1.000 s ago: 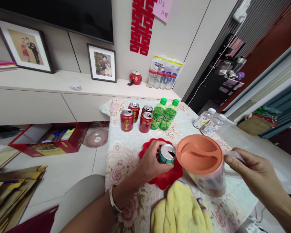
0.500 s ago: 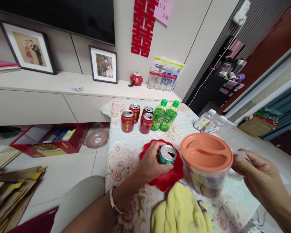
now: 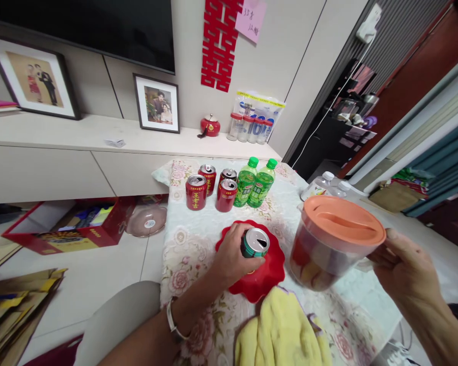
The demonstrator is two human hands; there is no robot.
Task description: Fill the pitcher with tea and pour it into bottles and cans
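Observation:
My left hand [image 3: 234,256] is wrapped round a dark green can [image 3: 256,243] with an opened top, held over a red scalloped plate [image 3: 273,269]. My right hand [image 3: 404,259] grips the handle of a clear pitcher [image 3: 316,259], which has an orange lid [image 3: 343,221] and tilts to the left. Reddish and yellowish contents show through its wall. A yellow cloth [image 3: 282,330] lies in front of the plate. Behind the plate stand several red cans [image 3: 196,193] and two green bottles [image 3: 261,184].
Two clear bottles [image 3: 318,186] are behind the pitcher at the table's right. The flowered tablecloth [image 3: 179,254] reaches a white cabinet [image 3: 137,150] with framed photos and jars. A red box [image 3: 80,229] is on the floor at left.
The pitcher has been raised and tipped toward the left by my right hand, showing more of its side. My left hand still holds the can over the plate. The view has shifted slightly.

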